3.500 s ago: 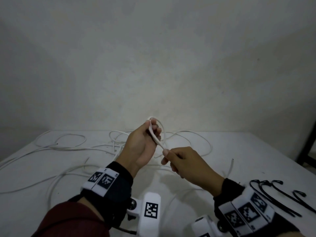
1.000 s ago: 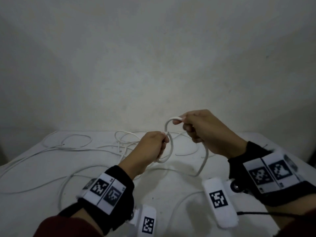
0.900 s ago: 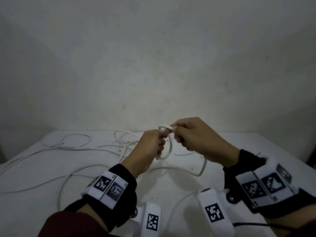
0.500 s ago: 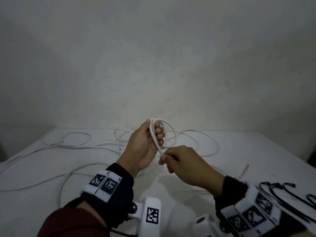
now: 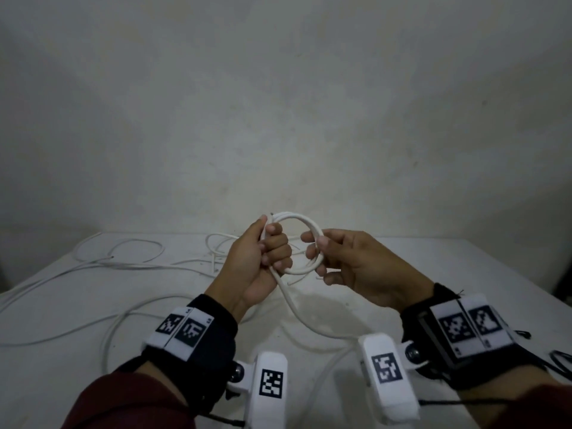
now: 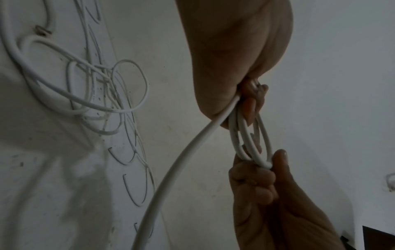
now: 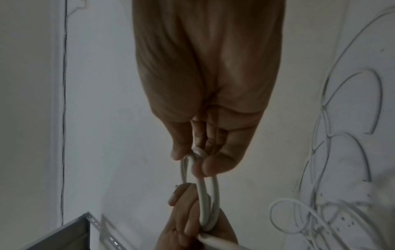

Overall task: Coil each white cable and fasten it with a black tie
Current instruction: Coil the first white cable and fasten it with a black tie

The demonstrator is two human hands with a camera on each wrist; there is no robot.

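Coiling is under way: the left hand [image 5: 258, 261] grips one side of a small coil [image 5: 305, 243] of white cable [image 5: 301, 317], held above the counter [image 5: 433, 274], while the right hand [image 5: 356, 267] pinches the opposite side. The loose tail trails down toward the near edge. Next, likely another loop gathered into the left grip.
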